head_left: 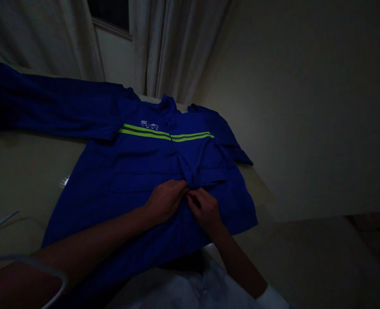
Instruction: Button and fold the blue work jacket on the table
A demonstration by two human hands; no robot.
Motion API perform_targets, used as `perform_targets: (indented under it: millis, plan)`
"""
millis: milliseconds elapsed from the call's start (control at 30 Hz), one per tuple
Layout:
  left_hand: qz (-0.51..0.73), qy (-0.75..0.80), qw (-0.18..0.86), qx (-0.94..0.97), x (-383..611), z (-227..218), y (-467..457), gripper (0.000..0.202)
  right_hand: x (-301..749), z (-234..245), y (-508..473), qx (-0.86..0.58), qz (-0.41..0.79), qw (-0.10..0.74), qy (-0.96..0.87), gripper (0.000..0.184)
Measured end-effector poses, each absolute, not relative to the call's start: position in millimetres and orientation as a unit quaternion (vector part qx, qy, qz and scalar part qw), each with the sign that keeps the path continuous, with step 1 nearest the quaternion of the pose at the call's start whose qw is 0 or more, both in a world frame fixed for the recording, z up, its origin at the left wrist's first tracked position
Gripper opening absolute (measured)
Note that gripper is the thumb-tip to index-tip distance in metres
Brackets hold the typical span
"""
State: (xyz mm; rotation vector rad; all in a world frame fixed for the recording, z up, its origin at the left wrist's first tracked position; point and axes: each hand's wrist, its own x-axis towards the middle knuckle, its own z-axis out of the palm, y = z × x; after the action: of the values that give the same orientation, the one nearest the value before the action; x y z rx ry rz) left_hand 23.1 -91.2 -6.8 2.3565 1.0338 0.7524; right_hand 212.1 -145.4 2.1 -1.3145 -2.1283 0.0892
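Note:
A blue work jacket [138,167] with yellow-green reflective stripes across the chest lies front up on a pale table [19,171]. One sleeve stretches far to the left, the other is folded at the right. My left hand [164,200] and my right hand [203,209] meet at the jacket's front opening, low on the middle. Both hands have their fingers curled and pinched on the fabric edges there. What lies between the fingertips is too dark to make out.
Pale curtains [164,47] hang behind the table under a dark window. A plain wall fills the right side. A thin white object [0,222] lies at the table's left edge. White cloth [190,287] shows below the jacket's hem.

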Motion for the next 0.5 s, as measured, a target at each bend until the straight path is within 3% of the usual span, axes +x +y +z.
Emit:
perform_targets:
  millis: [500]
  plan:
    - [0.272,0.383,0.202,0.859,23.3,-10.9,-92.7,0.024,212.7,5.1,-144.4,-0.501,0.083,0.315,-0.802,0.012]
